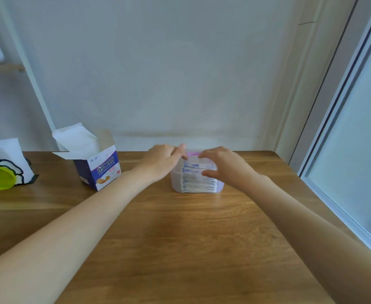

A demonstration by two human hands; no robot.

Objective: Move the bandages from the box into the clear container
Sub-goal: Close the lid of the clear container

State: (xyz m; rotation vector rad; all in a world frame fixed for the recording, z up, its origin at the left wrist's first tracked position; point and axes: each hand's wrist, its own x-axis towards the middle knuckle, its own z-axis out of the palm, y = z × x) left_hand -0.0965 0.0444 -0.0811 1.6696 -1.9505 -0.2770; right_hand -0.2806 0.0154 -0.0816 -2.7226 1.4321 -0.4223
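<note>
A: Where are the bandages now?

B: A stack of white, blue-printed wrapped bandages (198,179) sits inside the small clear plastic container with a pinkish rim (176,183), mid-worktop. The open blue-and-white cardboard box (101,170) stands well apart to its left, flaps up; I cannot see whether any remain inside.

A: And the hands?

B: Both are at the container. The left hand (161,160) has its fingers (181,150) loosely curled at the far rim, closed on nothing. The right hand (221,164) is spread over the top, its thumb against the front of the stack. The picture is blurred here, so whether it pinches a bandage I cannot tell.

A: How should this step go?

B: I'd steady the container with the left, press the stack flat and square with the right, keeping edges below the rim on the wooden worktop (180,238).
</note>
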